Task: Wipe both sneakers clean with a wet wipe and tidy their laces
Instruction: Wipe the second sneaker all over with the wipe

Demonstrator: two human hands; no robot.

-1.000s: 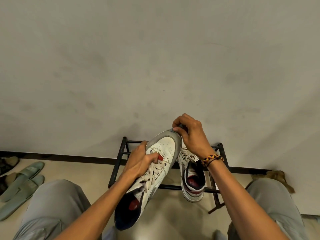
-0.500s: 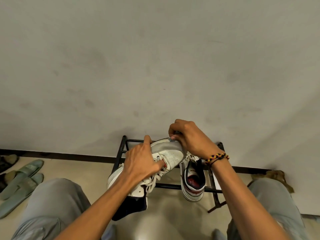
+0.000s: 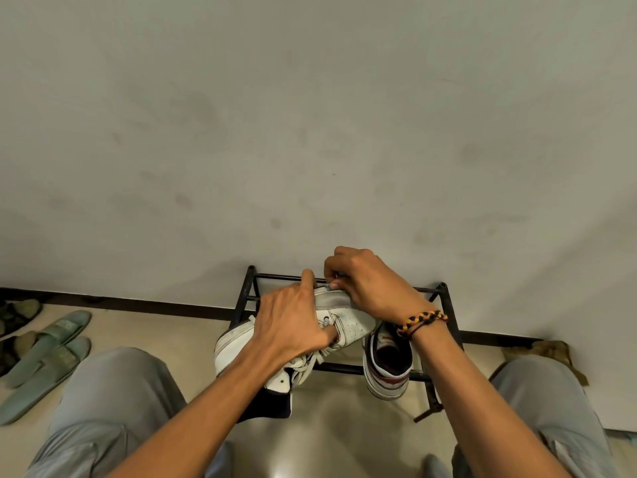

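From the head camera I count two sneakers. My left hand [image 3: 293,322] grips the held sneaker [image 3: 348,320] across its laces [image 3: 303,365], above the floor in front of the black shoe rack [image 3: 448,326]. My right hand [image 3: 365,284] pinches a small wet wipe [image 3: 327,287] against its toe. The second sneaker [image 3: 387,367] rests on the rack's front rail, near its right end. Two green slippers [image 3: 44,357] lie on the floor at left.

Rack [image 3: 451,326] and wall [image 3: 310,132] close behind — open floor [image 3: 331,426] between knees.
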